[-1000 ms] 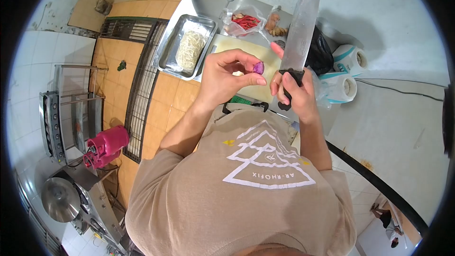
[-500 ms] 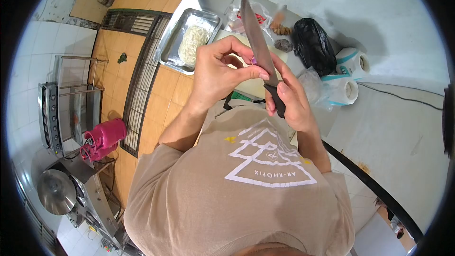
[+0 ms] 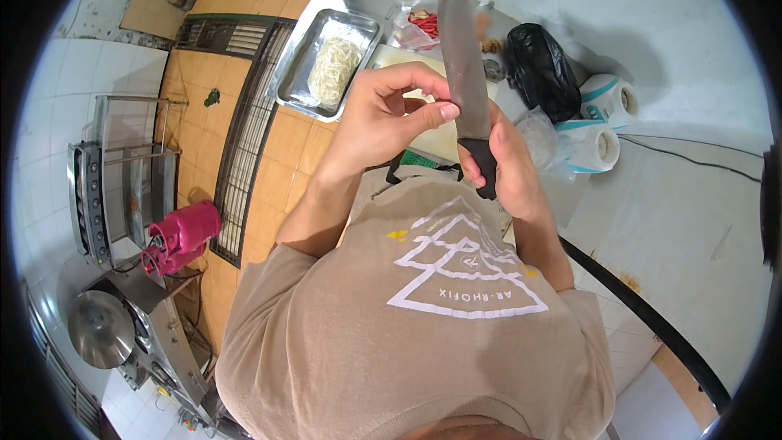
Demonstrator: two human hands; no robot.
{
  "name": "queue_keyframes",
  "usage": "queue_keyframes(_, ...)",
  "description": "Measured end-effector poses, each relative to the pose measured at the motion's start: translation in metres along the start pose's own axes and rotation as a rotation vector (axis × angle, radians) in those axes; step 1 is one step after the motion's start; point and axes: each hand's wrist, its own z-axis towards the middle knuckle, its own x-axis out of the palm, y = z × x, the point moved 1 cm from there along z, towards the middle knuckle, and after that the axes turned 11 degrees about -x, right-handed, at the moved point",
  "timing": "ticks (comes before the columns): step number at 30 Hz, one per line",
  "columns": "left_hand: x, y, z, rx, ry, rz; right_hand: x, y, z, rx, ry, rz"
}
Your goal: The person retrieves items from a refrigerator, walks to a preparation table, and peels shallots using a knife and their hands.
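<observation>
Knife [image 3: 463, 57] (black-handled) partly hides the chilli bag [image 3: 404, 35] behind it.

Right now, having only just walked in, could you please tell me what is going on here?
A person is holding a large knife in the right hand, blade pointing up. The left hand is raised beside it, fingertips at the blade, which hides whatever they may be pinching. Beneath the hands lies a pale cutting board. Beyond it, a metal tray holds a heap of pale strands, near some bagged red chillies.
</observation>
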Motion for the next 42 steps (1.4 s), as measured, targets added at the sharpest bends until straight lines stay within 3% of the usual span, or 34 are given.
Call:
queue_keyframes(2, -0.004, 0.01, 0.004, 0.049, 0.031, -0.017, 0.001, 0.0, 0.0, 0.028, -0.011, 0.039)
queue_keyframes(5, -0.016, 0.023, 0.011, -0.151, 0.128, -0.378, 0.0, -0.002, 0.001, 0.071, 0.012, 0.06)
queue_keyframes(8, -0.015, 0.034, 0.01, -0.29, 0.087, -0.484, -0.005, -0.003, 0.0, 0.12, 0.071, 0.01)
queue_keyframes(14, -0.021, 0.054, 0.01, -0.311, 0.217, -0.45, -0.006, -0.002, 0.0, 0.186, 0.087, -0.019)
queue_keyframes(26, -0.022, 0.047, 0.014, -0.499, 0.248, -0.425, -0.01, -0.001, -0.002, 0.255, 0.144, 0.023)
queue_keyframes(32, -0.022, 0.063, 0.02, -0.463, 0.399, -0.5, -0.01, -0.003, -0.002, 0.238, 0.097, 0.095)
queue_keyframes(35, -0.021, 0.07, 0.016, -0.484, 0.261, -0.662, -0.011, -0.003, -0.004, 0.203, 0.031, 0.109)
queue_keyframes(42, -0.022, 0.062, 0.012, -0.365, 0.234, -0.682, -0.022, -0.001, -0.012, 0.157, -0.13, 0.119)
